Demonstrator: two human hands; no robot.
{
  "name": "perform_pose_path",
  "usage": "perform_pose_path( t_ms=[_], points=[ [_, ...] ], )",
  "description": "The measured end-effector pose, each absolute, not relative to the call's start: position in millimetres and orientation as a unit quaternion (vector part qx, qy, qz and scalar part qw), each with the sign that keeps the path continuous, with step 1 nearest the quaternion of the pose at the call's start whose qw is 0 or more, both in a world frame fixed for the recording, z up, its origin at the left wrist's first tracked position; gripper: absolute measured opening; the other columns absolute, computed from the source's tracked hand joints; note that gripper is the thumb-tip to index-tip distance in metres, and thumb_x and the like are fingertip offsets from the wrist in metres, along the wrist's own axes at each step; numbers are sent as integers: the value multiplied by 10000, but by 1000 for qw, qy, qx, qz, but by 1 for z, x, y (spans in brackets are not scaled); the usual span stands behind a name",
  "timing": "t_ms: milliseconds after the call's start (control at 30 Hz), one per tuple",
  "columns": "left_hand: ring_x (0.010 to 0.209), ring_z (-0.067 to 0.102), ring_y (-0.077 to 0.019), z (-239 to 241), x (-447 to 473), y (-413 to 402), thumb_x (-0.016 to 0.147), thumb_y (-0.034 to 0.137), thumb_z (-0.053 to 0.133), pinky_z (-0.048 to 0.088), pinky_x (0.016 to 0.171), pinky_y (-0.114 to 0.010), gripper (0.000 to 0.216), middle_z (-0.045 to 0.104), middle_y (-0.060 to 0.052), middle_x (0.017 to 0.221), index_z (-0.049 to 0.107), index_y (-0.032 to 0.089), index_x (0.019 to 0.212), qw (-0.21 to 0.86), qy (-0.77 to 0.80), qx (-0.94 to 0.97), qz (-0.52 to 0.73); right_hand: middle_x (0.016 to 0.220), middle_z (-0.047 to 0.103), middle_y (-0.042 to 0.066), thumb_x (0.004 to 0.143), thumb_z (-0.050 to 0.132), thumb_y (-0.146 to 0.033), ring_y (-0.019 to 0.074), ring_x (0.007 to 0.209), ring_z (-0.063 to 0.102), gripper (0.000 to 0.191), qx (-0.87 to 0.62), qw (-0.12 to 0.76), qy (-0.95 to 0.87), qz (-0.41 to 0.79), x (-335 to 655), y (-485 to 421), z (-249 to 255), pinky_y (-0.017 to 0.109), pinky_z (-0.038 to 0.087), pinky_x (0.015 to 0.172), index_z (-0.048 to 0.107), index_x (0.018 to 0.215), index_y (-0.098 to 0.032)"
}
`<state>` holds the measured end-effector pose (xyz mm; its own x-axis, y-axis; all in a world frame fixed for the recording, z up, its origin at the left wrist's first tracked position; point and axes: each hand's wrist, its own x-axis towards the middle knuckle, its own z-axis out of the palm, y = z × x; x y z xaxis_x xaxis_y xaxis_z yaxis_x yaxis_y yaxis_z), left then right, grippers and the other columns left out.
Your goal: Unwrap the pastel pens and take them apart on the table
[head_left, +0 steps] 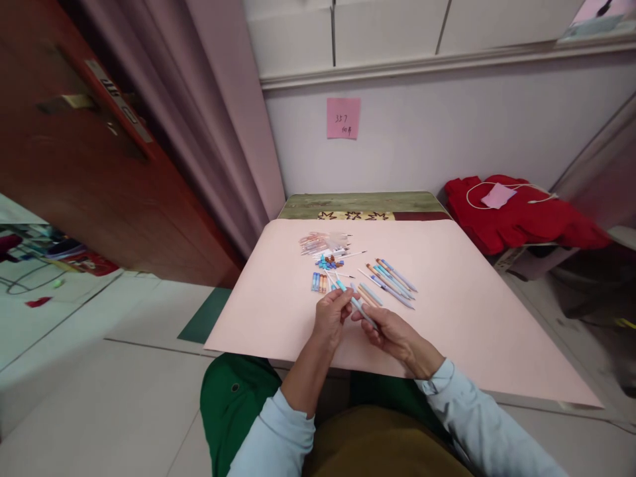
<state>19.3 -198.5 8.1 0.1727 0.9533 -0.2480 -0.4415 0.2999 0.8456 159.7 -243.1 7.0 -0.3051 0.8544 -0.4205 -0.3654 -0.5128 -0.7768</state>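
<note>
Close to the table's near edge, a light blue pen (pixel 356 303) slants between my two hands. My left hand (pixel 332 317) pinches it toward its turquoise upper part, while the fingers of my right hand (pixel 392 331) wrap its lower barrel. Just beyond are several loose pastel barrels (pixel 371 295), partly hidden by my hands. A row of short blue and orange tubes (pixel 318 282) lies left of the pen. Behind them sit a small heap of blue and brown pieces (pixel 329 262), thin white refills (pixel 354 254) and clear pinkish parts (pixel 314 242). Several whole-looking pens (pixel 392 279) lie side by side to the right.
A pale pink sheet (pixel 472 318) covers the table, whose green patterned back edge (pixel 368 201) shows by the wall. Red cloth (pixel 521 215) with a white cable lies at the right. A purple curtain (pixel 223 112) and wooden door (pixel 114 159) stand at the left.
</note>
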Motion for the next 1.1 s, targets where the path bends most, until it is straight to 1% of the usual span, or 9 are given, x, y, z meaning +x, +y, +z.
perform_pose_path(
  t_ms=[167,300,367,500,567,700,767,900,1100],
  points=[
    [481,425,-26,6,17,-189,620,340,827,297,445,-174,307,675,-49,693,659,101,713,645,436,311,545,534,530,-50,618,814,-512,71,465,430,425,-484,492,-376,618,144,-236,5,205,315,450,593,727,-167],
    [456,409,-26,8,14,-180,595,379,835,277,433,-175,351,606,-10,578,672,91,712,642,442,309,545,453,464,-57,801,547,-679,68,369,344,527,-505,453,-350,646,140,-229,10,205,207,377,621,784,-158],
    [447,394,-21,11,13,-176,580,391,842,261,427,-172,371,594,-4,564,675,87,713,641,444,306,546,457,471,-45,837,485,-679,57,358,329,564,-502,426,-324,679,140,-224,13,197,194,369,636,782,-138],
    [441,380,-15,15,12,-170,562,392,850,237,419,-165,383,588,-4,556,673,86,709,632,445,297,560,571,560,-35,609,817,-517,61,472,474,460,-509,488,-315,635,138,-218,16,177,350,446,587,765,-151],
    [440,378,-13,16,12,-168,563,387,849,233,417,-165,376,596,-10,566,667,87,699,631,441,295,566,568,538,-64,546,862,-490,61,465,467,501,-508,509,-318,618,136,-217,16,178,353,441,561,790,-174],
    [445,391,-14,15,17,-165,554,371,851,240,422,-169,371,614,-14,593,669,90,715,631,437,283,575,494,489,-49,758,587,-696,50,365,347,544,-497,457,-303,673,135,-216,13,192,227,373,596,777,-152],
    [448,398,-17,14,19,-163,545,368,852,243,424,-172,376,620,-16,602,671,91,724,630,439,278,578,496,497,-35,745,601,-683,51,377,358,542,-499,462,-304,667,136,-215,11,196,230,384,600,731,-141],
    [458,396,-18,12,14,-155,545,376,844,242,426,-174,381,648,-39,651,665,87,717,612,445,271,595,549,546,-34,592,787,-535,77,443,436,442,-534,508,-356,574,142,-210,6,209,312,442,561,708,-174],
    [494,476,-60,1,-5,-143,630,357,774,363,502,-197,321,669,-25,685,645,119,802,529,505,379,566,596,612,3,749,670,-435,154,575,541,238,-707,371,-534,277,156,-210,5,250,318,551,651,731,-199]
  ],
)
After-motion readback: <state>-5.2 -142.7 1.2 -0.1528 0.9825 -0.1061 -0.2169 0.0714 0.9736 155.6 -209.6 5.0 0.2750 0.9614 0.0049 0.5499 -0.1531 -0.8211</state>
